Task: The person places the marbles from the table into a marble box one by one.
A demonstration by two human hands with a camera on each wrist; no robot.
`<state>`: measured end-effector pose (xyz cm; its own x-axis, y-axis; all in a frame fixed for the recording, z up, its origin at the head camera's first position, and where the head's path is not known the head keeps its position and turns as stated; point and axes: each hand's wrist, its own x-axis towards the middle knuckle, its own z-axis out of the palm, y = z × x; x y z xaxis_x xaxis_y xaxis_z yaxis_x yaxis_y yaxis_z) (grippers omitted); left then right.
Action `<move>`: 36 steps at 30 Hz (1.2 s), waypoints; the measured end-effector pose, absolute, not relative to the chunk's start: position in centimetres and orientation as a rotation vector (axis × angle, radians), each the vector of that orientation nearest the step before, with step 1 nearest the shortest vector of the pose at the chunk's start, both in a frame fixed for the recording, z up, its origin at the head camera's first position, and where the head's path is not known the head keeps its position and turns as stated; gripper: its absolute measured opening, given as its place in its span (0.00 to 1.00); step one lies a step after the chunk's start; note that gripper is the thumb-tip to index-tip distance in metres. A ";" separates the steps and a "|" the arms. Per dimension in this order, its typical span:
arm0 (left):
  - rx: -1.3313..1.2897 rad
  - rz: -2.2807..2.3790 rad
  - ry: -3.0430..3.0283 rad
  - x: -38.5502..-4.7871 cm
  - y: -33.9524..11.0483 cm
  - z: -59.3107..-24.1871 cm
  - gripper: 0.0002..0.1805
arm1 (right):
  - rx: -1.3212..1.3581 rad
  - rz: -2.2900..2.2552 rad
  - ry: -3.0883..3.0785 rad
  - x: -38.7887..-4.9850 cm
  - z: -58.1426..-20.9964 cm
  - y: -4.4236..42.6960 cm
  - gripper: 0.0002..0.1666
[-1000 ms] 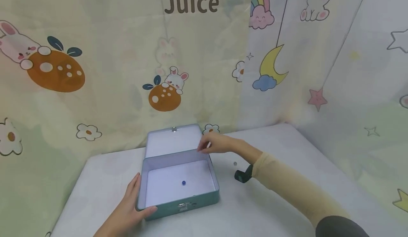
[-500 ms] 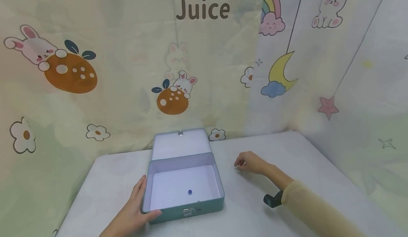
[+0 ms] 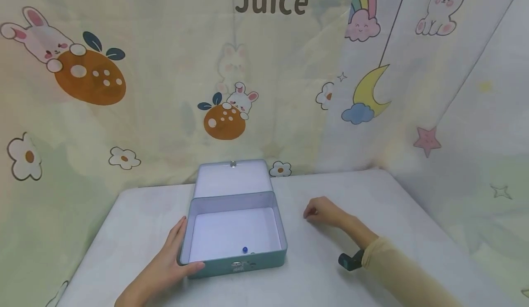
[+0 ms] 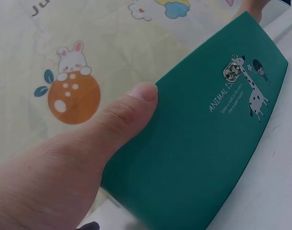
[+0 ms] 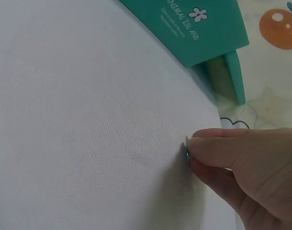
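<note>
A green tin box (image 3: 235, 268) with a white inside stands on the table, its lid (image 3: 233, 181) tipped back. A small blue marble (image 3: 245, 249) lies on the box's floor near the front wall. Another small, partly hidden thing shows just right of it. My left hand (image 3: 165, 259) holds the box's front left corner, thumb (image 4: 136, 103) on the front face and fingers along the left side. Right of the box, my right hand (image 3: 324, 210) is low at the tabletop. Between its thumb and fingers it pinches a small glassy marble (image 5: 188, 153), mostly covered by the fingertips.
A white cloth covers the table (image 3: 314, 270). Behind it hangs a printed curtain (image 3: 165, 91) with rabbits and oranges, close to the raised lid. A dark wrist device (image 3: 351, 261) sits at my right sleeve.
My right hand has moved from above the box's back right corner to the tabletop on the right, where a clear marble lay, and now pinches it. My left hand stays on the box.
</note>
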<state>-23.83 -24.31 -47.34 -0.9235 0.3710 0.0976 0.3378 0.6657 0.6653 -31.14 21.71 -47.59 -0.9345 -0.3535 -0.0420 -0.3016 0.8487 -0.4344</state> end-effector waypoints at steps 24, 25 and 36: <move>0.646 1.057 2.858 -23.8 -24.1 -47.1 0.65 | -0.576 -0.632 2.954 -30.7 -45.1 20.1 0.06; 0.661 1.062 2.853 -23.8 -24.1 -47.2 0.65 | -0.577 -0.640 2.953 -30.7 -44.9 20.0 0.07; 0.707 1.053 2.899 -23.8 -24.3 -47.1 0.64 | -0.723 -0.839 2.903 -30.4 -42.4 17.8 0.07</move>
<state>-23.85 -24.25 -47.13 -0.8998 0.4018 0.1698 0.4171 0.6787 0.6044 -30.42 17.79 -42.43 -0.8910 -0.4443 0.0932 -0.4256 0.7459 -0.5124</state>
